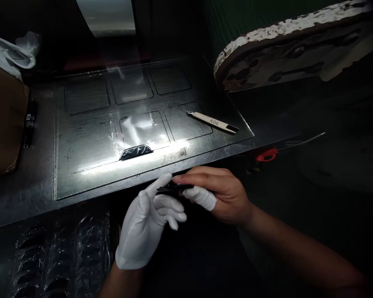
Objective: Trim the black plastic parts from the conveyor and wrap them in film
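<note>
A small dark piece (170,189), thin and black, is pinched in my right hand (226,192) just in front of the bench edge. That hand is bare apart from a white cover on the thumb. My left hand (146,231), in a white glove, is beside the piece with its fingers apart; one finger lies along the piece's far side, and I cannot tell if it touches. On the bench plate lies a black trapezoid-shaped part (136,152) with a glossy surface. Behind the right hand rests a beige cutter pen (213,121) marked A06.
A plate with outlined rectangles (81,165) covers the bench. A cardboard box (6,120) and a black marker (30,123) are at left. Clear plastic trays (62,256) of dark parts sit lower left. A red-handled tool (266,155) is near the right edge, below a worn machine (292,54).
</note>
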Motion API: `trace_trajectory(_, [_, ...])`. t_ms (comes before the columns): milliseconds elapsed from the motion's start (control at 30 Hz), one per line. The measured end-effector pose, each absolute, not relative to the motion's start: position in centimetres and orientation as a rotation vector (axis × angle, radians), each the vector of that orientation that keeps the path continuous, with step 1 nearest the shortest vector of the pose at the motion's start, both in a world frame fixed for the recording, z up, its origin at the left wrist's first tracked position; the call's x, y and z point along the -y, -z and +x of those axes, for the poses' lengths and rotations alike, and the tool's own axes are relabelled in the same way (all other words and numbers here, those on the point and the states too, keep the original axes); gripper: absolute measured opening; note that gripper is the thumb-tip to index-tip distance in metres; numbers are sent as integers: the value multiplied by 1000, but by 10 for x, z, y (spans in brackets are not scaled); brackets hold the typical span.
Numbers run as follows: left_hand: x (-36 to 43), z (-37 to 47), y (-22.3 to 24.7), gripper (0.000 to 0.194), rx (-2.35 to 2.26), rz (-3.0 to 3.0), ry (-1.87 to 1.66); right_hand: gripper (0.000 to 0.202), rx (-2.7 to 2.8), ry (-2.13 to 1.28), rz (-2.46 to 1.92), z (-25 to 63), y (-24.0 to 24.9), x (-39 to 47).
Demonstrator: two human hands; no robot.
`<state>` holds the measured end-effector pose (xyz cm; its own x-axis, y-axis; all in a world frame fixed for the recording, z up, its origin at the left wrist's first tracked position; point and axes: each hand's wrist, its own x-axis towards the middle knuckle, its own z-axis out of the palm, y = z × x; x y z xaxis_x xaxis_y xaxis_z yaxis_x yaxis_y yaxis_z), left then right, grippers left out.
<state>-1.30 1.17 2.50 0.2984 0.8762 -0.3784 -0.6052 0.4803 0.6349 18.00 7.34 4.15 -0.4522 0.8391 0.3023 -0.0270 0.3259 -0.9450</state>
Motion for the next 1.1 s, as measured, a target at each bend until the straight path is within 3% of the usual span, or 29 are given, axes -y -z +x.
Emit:
trace_trajectory(100, [-8, -15, -25, 58, -663, 380, -1044, 35, 1946, -913, -528, 181, -42, -81])
trace_trajectory(233, [-4, -10, -28, 44, -559, 384, -1093, 31, 2111, -617, -488, 182, -36, -84])
trace_trajectory(367, [-2, -4, -27, 39, -525, 350, -1121, 29, 2144, -500, -530, 183, -30, -79])
trace_trajectory(467, [-1, -3, -24, 42, -531, 365, -1173, 38, 2079, -692, -494, 186, -29, -75])
trace_trajectory(567, [-1, -4, -22, 41, -588, 372, -1192, 49, 1871, -1191, -643, 186, -33, -73])
trace_trajectory(700, [-1, -6, -25, 45, -726, 435, -1133, 20, 1573, -1785, -853, 182, -44, -75])
trace_trajectory(767, [-3, -7, -28, 48, -766, 460, -1076, 19, 1413, -1980, -885, 179, -47, -76])
trace_trajectory(1000, [-5, -12, -30, 41, -800, 481, -947, 23, 1276, -2191, -963, 183, -40, -83])
trace_trajectory(1100, [-7, -11, -31, 35, -960, 590, -923, 22, 1554, -2017, -1030, 187, -39, -83])
